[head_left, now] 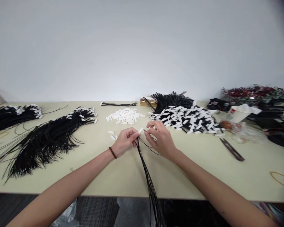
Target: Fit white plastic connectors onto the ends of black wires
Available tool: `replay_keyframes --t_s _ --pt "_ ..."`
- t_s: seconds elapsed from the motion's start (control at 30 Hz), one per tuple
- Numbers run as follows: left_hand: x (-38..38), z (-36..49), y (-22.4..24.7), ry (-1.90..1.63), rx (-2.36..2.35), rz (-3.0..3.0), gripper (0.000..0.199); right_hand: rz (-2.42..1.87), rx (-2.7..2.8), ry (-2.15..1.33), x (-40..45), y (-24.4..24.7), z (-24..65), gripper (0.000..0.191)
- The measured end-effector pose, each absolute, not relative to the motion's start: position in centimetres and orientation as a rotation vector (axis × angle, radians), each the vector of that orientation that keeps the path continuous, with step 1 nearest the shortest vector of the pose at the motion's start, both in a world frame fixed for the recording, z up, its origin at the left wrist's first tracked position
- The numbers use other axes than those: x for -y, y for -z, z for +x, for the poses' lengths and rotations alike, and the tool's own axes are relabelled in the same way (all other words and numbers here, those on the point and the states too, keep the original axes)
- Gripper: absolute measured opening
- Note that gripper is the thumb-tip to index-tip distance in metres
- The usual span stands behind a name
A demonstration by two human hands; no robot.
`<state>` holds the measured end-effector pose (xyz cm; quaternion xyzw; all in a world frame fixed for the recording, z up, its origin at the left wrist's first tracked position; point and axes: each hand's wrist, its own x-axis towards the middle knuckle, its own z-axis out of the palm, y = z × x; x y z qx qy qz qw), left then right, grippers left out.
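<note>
Pinched in my left hand (126, 141) is a white connector housing (141, 130) with a bunch of black wires (146, 173) trailing from it over the table's front edge. My right hand (161, 138) is close on the right, thumb and forefinger closed on one thin black wire (145, 130) whose end points at the housing. That wire's other part loops below my right fingers. Just beyond my hands lies a heap of loose white housings (125, 116), and a few more (112, 136) rest beside my left hand.
Black wire bundles with white connectors (52, 135) lie on the left. A pile of finished-looking harnesses (186, 118) sits right of centre. Snips (231, 149), a paper cup (238, 113), a plastic bag (250, 137) and a yellow rubber band (282, 179) are at right.
</note>
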<state>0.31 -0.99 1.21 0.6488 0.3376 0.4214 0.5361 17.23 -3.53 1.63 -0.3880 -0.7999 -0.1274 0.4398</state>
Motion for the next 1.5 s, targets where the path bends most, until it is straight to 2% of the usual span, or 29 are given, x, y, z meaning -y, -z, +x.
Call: replay_keyframes --t_s 0.2,0.43,0.63,0.73,0.97,1.33,1.43,1.5 --pt "1.1 0.3 -1.2 -0.951 -0.773 1.545 0.035 -0.779 1.999 -0.009 3.4 -1.5 17.1 0.016" --pt "1.4 0.5 -1.1 -0.932 -0.777 1.481 0.034 -0.756 2.043 -0.048 3.3 -1.8 17.2 0.019" --pt "0.8 0.4 -0.6 -0.992 -0.802 1.236 0.032 -0.914 1.961 0.267 2.9 -1.3 17.4 0.009" --pt "0.5 0.2 -0.5 -1.017 -0.812 1.082 0.030 -0.830 2.026 0.427 3.0 -1.2 17.4 0.017" --pt "0.6 0.3 -0.7 -0.984 -0.757 0.972 0.024 -0.581 2.203 0.622 2.4 -0.5 17.5 0.020" --pt "0.6 0.3 -0.5 -0.952 -0.747 0.967 0.026 -0.479 2.169 0.720 2.1 -0.3 17.3 0.018" --pt "0.6 0.4 -0.6 -0.966 -0.743 0.983 0.026 -0.498 2.128 0.585 2.2 -0.4 17.1 0.017" --pt "0.6 0.3 -0.7 -0.982 -0.751 0.984 0.026 -0.560 2.072 0.366 2.6 -0.6 16.7 0.016"
